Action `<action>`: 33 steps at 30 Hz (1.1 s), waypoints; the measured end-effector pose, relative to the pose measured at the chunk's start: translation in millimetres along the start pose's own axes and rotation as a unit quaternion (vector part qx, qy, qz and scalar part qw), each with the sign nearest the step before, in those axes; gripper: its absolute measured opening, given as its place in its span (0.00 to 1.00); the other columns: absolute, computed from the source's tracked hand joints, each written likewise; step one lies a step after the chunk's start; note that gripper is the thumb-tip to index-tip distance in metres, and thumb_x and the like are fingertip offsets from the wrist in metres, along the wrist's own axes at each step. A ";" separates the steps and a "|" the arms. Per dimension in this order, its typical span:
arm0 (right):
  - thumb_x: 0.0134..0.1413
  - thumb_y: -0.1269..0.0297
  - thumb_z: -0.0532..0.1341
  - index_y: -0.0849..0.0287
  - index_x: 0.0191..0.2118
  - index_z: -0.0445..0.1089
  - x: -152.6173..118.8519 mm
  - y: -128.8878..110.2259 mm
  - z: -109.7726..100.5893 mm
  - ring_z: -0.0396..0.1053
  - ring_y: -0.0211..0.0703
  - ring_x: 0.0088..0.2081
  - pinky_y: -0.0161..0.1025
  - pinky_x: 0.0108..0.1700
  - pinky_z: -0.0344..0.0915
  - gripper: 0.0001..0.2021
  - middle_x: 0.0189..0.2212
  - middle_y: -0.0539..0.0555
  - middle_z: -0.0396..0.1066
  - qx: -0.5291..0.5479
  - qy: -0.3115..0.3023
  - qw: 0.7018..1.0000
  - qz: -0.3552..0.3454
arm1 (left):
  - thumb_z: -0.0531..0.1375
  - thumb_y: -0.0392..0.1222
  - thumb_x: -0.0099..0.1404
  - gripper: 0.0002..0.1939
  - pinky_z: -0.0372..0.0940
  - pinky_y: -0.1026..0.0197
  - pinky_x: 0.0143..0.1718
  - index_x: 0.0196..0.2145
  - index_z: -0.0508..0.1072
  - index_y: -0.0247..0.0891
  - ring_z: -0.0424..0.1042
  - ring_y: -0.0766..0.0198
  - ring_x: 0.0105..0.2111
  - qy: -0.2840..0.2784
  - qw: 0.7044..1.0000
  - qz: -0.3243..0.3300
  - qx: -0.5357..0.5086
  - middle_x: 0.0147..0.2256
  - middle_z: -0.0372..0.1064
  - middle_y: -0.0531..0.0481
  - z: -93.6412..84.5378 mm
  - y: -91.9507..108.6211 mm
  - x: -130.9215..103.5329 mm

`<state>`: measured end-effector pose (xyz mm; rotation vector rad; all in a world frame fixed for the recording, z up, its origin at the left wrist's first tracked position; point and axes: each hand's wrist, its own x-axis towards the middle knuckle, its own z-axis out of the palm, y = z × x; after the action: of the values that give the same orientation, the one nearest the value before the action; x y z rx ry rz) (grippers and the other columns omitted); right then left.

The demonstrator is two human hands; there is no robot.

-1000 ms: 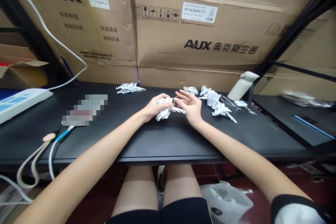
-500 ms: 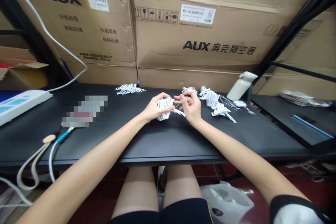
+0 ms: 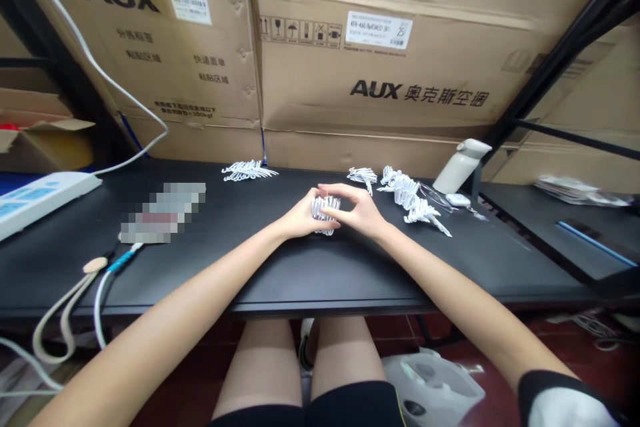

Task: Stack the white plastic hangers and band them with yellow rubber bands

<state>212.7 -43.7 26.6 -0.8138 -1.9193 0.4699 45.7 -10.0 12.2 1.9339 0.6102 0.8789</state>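
Observation:
A bundle of white wire-like strands (image 3: 328,203), bent in a row of loops, is held between my two hands above the black table. My left hand (image 3: 300,217) is closed around its left side. My right hand (image 3: 364,209) grips the same bundle from the right, its thumb across the front and its fingers over the top. Parts of the bundle are hidden by the fingers. More white bundles lie farther back: one on the left (image 3: 247,171), a small one (image 3: 362,175) behind my right hand, and a longer heap (image 3: 407,192) to its right.
A white bottle (image 3: 462,167) stands at the back right beside a small white case (image 3: 458,200). On the left are a power strip (image 3: 47,197), a pixelated flat object (image 3: 163,213) and a white cable (image 3: 100,307). Large cardboard boxes (image 3: 310,100) line the back. A plastic bag (image 3: 435,380) sits below.
My right hand has moved left from the thin strand ends onto the bundle and now grips it. The bundle and my left hand have shifted slightly right, and the bundle has turned.

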 end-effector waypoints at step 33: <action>0.52 0.56 0.60 0.59 0.39 0.68 1.8 -3.5 0.5 0.69 0.44 0.37 0.39 0.40 0.64 0.13 0.36 0.55 0.71 -0.158 -0.048 0.986 0.013 | 0.67 0.42 0.49 0.28 0.66 0.55 0.42 0.47 0.63 0.35 0.71 0.55 0.42 -0.075 0.996 -0.031 -0.048 0.42 0.70 0.44 -4.3 -17.3 5.1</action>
<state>210.5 -44.9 29.7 -1.0365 -2.1060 0.2258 44.5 4.2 0.2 1.8654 0.5272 0.7042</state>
